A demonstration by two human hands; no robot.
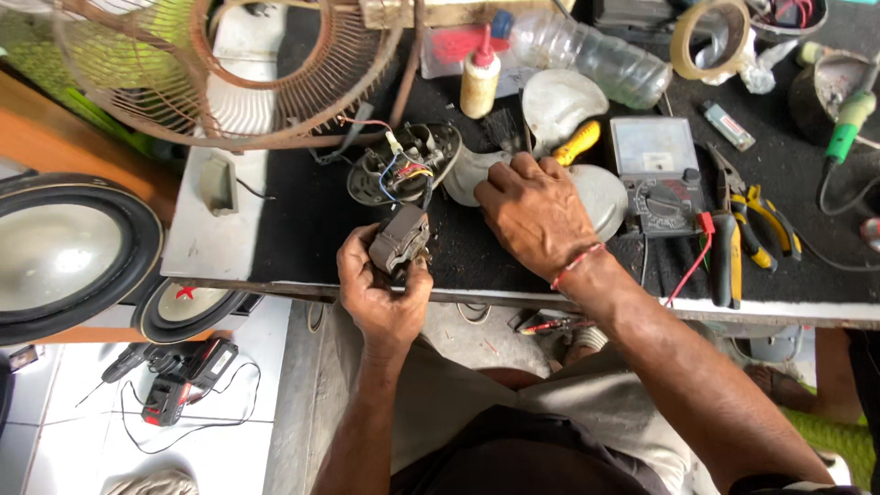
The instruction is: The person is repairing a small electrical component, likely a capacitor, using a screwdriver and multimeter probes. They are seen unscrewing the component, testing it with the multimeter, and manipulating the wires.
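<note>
Landmark: small dark motor block, held just above the near edge of the bench.

Far left of the block, off the bench: two speaker cones, and below them on the tiled floor a red-and-black power tool with loose cord.

Up and left of the block: rusty wire fan guard, leaning over the back of the bench.

At the block: left hand closed around it from below, thumb and fingers clamped on its sides. Just behind it, nearly touching, a round housing with red, blue and yellow wires running down toward the block. Risk judged here — any twist or pull of the block could strain those thin leads and snap a joint; slack looks short.

Right of the block: right hand knuckles-up, fingers curled down onto the bench beside pale shell-shaped covers; whether anything is pinched beneath cannot be told. Yellow-handled tool just past the fingertips.

Further right: analogue meter with red probe lead trailing over the bench edge — a forearm sweep could snag it and drag the meter off. Pliers beyond that, handles close to the edge; likewise liable to be knocked down.

Back, right of the block: glue bottle upright, clear plastic bottle on its side — could roll if bumped.

Block held over the edge: a slipped grip would drop it toward the lap or hang it by its wires.
</note>
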